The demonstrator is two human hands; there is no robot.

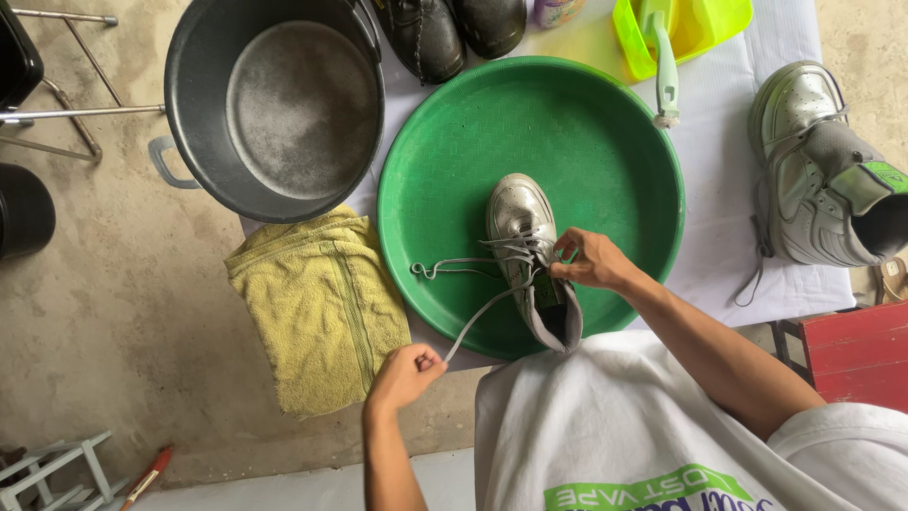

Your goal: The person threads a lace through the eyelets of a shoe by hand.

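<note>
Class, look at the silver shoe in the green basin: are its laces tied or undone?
Undone. The silver shoe has loose laces trailing across the green basin; the left hand pulls one end taut, and the right hand pinches them at the eyelets.

- Soft, even daylight fills the frame; nothing is dim.
- Shadows are faint and short, lying close under objects.
- Mild glare shows on the silver shoe (530, 248) at centre and on the second shoe (818, 166) at upper right.
- Focus is sharp throughout, with no motion blur.
- Wide-angle distortion bends shapes toward the frame edges.
</note>
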